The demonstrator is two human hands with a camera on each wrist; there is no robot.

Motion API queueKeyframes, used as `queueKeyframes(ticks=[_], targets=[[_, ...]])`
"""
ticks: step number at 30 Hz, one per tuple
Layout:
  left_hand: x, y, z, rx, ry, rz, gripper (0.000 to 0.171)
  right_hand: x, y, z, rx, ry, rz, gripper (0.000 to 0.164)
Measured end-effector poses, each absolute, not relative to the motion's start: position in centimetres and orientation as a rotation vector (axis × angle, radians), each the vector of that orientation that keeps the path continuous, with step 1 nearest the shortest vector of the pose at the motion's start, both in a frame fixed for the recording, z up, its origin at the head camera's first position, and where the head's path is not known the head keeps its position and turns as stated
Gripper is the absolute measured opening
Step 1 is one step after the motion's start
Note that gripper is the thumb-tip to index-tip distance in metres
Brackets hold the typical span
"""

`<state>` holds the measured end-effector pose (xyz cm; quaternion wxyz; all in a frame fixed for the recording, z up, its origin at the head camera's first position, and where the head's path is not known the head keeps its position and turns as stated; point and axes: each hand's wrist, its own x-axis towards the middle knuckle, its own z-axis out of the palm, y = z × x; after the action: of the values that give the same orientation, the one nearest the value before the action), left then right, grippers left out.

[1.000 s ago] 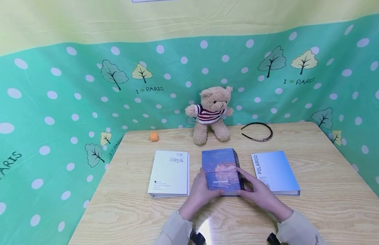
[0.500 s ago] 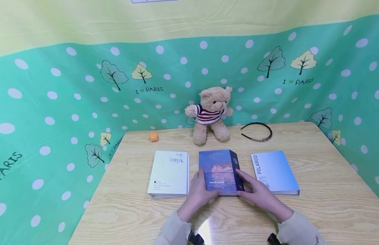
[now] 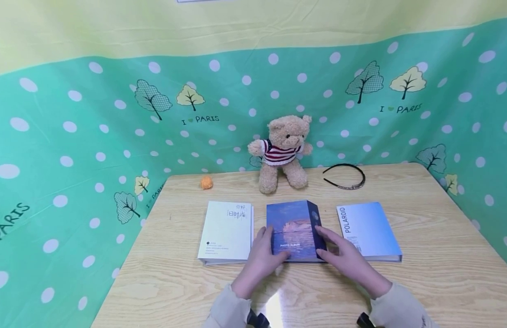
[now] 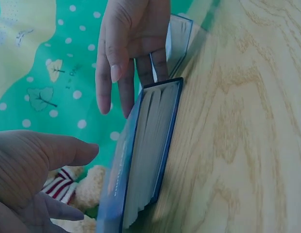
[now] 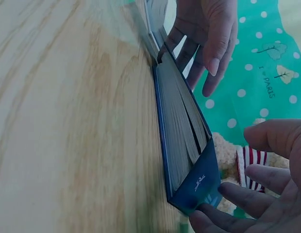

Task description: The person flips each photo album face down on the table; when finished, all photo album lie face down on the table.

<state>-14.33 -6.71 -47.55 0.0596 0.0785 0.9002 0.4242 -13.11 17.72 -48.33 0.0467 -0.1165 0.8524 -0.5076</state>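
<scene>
A blue photo album [image 3: 292, 230] with a pink-and-purple painted cover lies on the table between both hands. My left hand [image 3: 258, 260] is at its left edge, fingers extended. In the left wrist view the left thumb [image 4: 75, 150] stands clear of the cover. At the dark spine on the other side is my right hand [image 3: 344, 256], its fingers spread. The right wrist view shows those fingertips [image 5: 209, 208] touching the spine, with the thumb apart from the album. Neither hand is curled round it.
A white album [image 3: 226, 232] lies to the left, a light-blue POLAROID album [image 3: 369, 230] to the right. Behind are an orange fuzzy ball [image 3: 206, 182], a teddy bear [image 3: 284, 152] in a striped shirt and a black headband [image 3: 362, 175]. A green dotted cloth [image 3: 220, 91] hangs behind the table.
The album shifted and turned slightly left, showing more of its spine, then stayed still. My left hand has eased back a little, its thumb moving off the album's front edge.
</scene>
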Motion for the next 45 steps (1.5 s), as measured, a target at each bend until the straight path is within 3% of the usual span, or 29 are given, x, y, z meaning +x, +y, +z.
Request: queueKeyframes(ticks=[10, 28, 45], targets=[[-15.0, -8.1, -46.9, 0.338, 2.785, 1.316, 0.081, -13.4, 17.2, -47.9, -0.443, 2.641, -1.606, 0.054], [-15.3, -11.6, -45.2, 0.229, 2.813, 1.393, 0.076, -14.3, 16.1, -46.6, -0.468, 2.580, -1.653, 0.047], [-15.3, -14.4, -44.6, 0.144, 2.995, 1.263, 0.067, -15.0, 14.4, -46.8, -0.601, 2.374, -1.757, 0.051]])
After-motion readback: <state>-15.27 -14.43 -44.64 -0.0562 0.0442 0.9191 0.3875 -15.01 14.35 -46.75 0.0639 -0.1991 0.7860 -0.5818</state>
